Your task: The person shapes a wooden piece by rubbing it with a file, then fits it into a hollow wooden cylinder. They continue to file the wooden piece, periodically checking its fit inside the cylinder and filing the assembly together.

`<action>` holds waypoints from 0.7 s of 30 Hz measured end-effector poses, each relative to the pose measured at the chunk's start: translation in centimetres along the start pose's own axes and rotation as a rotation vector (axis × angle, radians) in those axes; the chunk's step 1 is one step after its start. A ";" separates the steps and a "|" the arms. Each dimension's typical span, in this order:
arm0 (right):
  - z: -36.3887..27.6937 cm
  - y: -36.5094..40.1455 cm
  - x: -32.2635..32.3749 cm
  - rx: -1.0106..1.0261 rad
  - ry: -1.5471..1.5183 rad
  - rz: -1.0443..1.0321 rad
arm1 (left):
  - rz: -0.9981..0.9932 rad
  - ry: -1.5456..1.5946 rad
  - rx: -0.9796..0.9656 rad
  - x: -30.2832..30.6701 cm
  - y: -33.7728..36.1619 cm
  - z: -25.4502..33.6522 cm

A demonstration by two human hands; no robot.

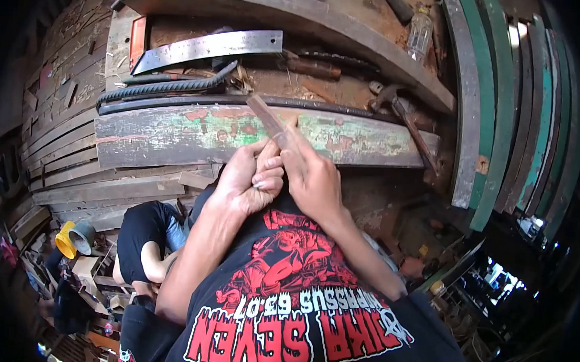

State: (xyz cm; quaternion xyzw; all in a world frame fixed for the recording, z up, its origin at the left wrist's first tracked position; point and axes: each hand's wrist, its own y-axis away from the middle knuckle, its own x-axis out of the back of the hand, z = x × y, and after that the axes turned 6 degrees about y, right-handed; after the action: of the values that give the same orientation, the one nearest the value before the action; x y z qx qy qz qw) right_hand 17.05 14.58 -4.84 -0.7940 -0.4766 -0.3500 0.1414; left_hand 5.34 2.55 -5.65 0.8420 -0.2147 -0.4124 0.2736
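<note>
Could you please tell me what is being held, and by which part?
A slim, flat, brown strip, seemingly wooden, by its lower end in the picture.

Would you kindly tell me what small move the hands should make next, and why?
Perhaps move the left hand up the brown strip for steadier support: it and the right hand sit close together, while the strip's upper end juts beyond both.

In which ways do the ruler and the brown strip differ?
The ruler is shiny silver; the strip is dull brown. The ruler lies away from the hands; the strip is held in the right hand. The ruler looks wider than the strip. Both are elongated.
</note>
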 end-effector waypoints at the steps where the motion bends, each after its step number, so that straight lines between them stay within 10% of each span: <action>1: 0.3 -0.2 -0.3 -0.033 0.024 0.000 | 0.012 0.013 0.028 0.2 0.1 0.2; 11: -0.6 -4.3 2.2 -0.254 0.204 -0.282 | -0.042 -0.031 0.078 0.3 -0.1 0.8; 15: -0.3 -0.1 0.9 0.035 0.104 -0.086 | 0.025 -0.046 -0.012 -0.3 0.2 0.2; 21: -1.7 -3.4 2.1 -0.318 0.079 -0.271 | 0.055 -0.074 0.031 0.2 -0.1 0.2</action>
State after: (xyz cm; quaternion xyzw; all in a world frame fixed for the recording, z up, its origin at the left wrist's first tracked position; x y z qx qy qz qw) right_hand 14.03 16.76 -2.51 -0.7207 -0.5119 -0.4673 -0.0154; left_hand 5.26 2.42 -5.95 0.8240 -0.2544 -0.4323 0.2635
